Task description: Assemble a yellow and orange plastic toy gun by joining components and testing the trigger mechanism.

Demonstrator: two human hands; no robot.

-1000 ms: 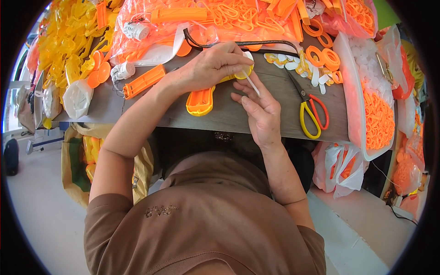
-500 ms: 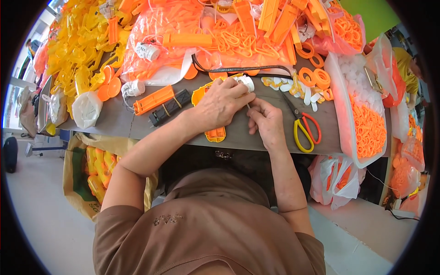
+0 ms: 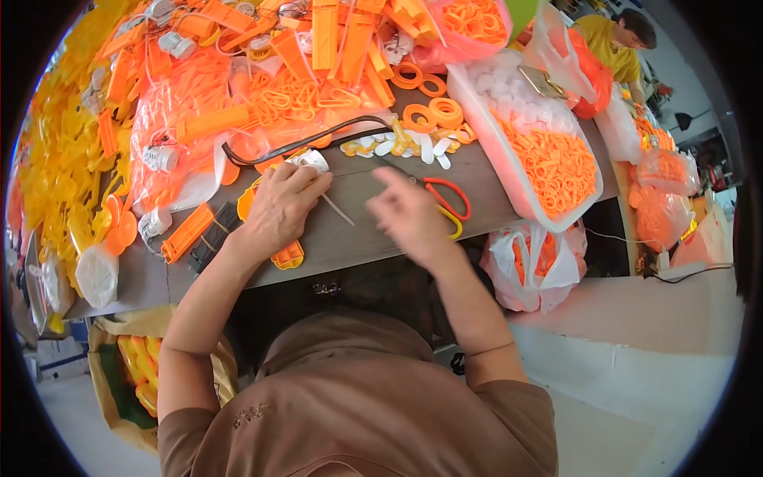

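Observation:
My left hand (image 3: 278,208) is closed over a yellow-orange plastic housing (image 3: 288,256) on the near part of the table, mostly covering it. At its far end sits a white round part (image 3: 311,160). A thin white strip (image 3: 340,211) sticks out to the right from under my fingers. My right hand (image 3: 409,216), blurred by motion, is off the housing, with fingers apart and nothing visible in them. It is just left of the scissors (image 3: 453,193), which have one red and one yellow handle and dark blades pointing away and left.
Left of the housing lie an orange tray-like part (image 3: 188,234) and a black banded one (image 3: 216,238). Behind stretch a black strap (image 3: 306,143), white oval pieces (image 3: 384,148) and heaped orange parts (image 3: 278,103). A white tub (image 3: 548,219) holds orange rings. Another person (image 3: 608,40) is at far right.
My right hand has let go of the white strip and moved right to the scissors. My left hand stays on the housing. The whole view has shifted to the right.

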